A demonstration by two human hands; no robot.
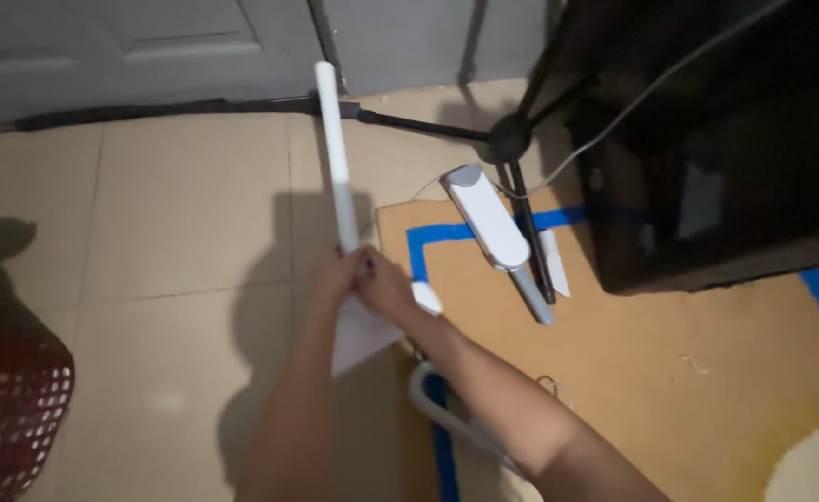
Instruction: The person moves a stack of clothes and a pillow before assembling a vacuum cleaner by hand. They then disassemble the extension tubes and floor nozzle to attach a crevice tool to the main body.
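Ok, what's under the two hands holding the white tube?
Under the left hand and right hand gripping the white tube hangs a white sheet; below lies tiled floor. The forearms hide more.

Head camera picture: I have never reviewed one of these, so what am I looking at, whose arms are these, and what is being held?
This single picture comes from a camera worn on a person's head, looking down, so the two bare arms rising from the bottom edge are that person's own. The left hand and right hand meet around a long white tube that points away toward the wall, with a white cone-shaped piece at its near end. They work above a tiled floor. To the right lies a cardboard sheet edged with blue tape, and on it a flat white and grey part. A black stand spreads its legs beyond it, beside a dark box. A red perforated basket sits at far left.
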